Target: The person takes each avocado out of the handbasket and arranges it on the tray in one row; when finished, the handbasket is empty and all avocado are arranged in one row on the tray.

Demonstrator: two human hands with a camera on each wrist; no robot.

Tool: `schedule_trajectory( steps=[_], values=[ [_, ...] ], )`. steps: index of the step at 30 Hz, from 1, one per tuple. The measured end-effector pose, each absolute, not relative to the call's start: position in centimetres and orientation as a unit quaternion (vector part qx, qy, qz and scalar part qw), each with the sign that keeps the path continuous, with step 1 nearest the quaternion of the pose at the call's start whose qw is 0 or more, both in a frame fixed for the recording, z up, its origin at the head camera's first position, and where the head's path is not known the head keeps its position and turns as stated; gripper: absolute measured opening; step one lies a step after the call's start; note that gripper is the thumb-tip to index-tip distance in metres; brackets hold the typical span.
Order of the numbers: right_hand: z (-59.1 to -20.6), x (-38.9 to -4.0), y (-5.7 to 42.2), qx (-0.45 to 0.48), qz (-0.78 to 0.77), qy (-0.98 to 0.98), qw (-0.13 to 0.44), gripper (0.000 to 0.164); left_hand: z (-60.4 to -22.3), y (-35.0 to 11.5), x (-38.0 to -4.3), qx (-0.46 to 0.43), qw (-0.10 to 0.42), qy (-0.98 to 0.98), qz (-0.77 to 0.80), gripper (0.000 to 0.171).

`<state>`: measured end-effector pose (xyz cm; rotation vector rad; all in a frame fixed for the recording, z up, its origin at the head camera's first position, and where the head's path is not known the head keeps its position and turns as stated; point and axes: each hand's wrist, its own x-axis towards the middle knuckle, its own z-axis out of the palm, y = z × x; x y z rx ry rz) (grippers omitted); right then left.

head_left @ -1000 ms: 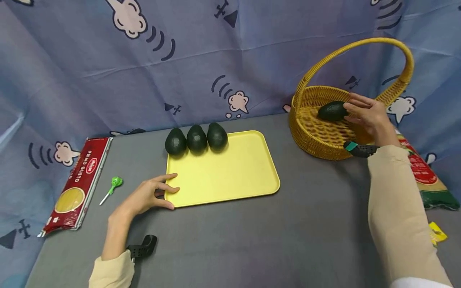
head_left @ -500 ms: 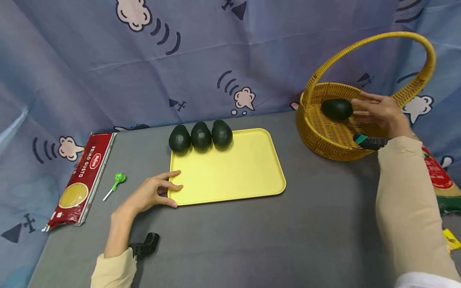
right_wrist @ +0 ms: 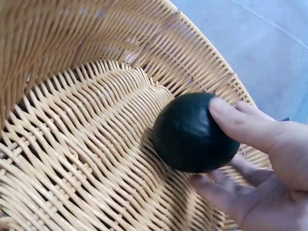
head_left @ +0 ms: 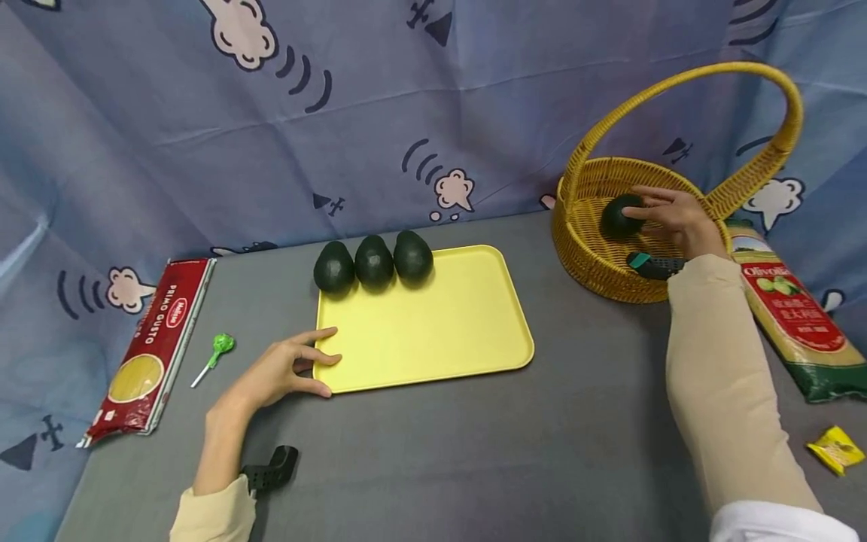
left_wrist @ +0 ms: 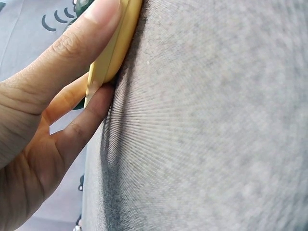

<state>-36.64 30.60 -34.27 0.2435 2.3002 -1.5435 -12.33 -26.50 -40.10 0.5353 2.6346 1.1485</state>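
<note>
My right hand [head_left: 677, 217] is down inside a yellow wicker basket [head_left: 576, 252]. Thumb and fingers pinch a dark green avocado [right_wrist: 190, 134] from its right side, close over the woven floor. On the left, my left hand [head_left: 281, 365] holds the front left corner of a yellow tray [head_left: 433, 324]. The left wrist view has the thumb against the tray's rim and a finger at its corner. Three more avocados, the left one [head_left: 334, 269], the middle one [head_left: 374, 263] and the right one [head_left: 413, 258], stand side by side along the tray's back left edge.
A red pasta packet [head_left: 152, 346] and a green lollipop [head_left: 220, 344] lie at the left. To the right are an Olivoila packet [head_left: 795, 309] and a small yellow wrapped packet [head_left: 836, 449]. The basket's tall handle [head_left: 684, 79] arches above it; a patterned curtain [head_left: 379, 98] hangs behind.
In the basket the avocado has turned from lying lengthwise to showing a rounder end. My right hand has shifted left and closed in on it. The left hand stays at the tray's corner.
</note>
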Motion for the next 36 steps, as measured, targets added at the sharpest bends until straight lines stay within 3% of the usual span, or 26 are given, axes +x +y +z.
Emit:
schedule_trajectory(
  steps=[5, 10, 18, 27, 36],
  values=[
    [-34.2, -36.4, 31.2, 0.108, -0.557, 0.793, 0.222, 0.088, -39.9, -26.2, -12.4, 0.184, 0.106, 0.895, 0.393, 0.046],
    [-33.9, -35.7, 31.5, 0.138, -0.635, 0.733, 0.201, 0.09, -39.5, -26.0, -12.4, 0.189, 0.099, 0.895, 0.391, 0.046],
    [-32.4, -35.0, 31.6, 0.099, -0.657, 0.718, 0.208, 0.087, -39.2, -26.0, -12.5, 0.187, 0.097, 0.897, 0.389, 0.046],
    [-31.5, -34.9, 31.2, 0.04, -0.541, 0.818, 0.191, 0.085, -39.2, -26.0, -12.8, 0.199, 0.087, 0.903, 0.37, 0.045],
    [-31.5, -31.7, 29.5, -0.006, -0.62, 0.77, 0.151, 0.076, -39.5, -26.2, -12.1, 0.192, 0.1, 0.904, 0.37, 0.047]
  ],
)
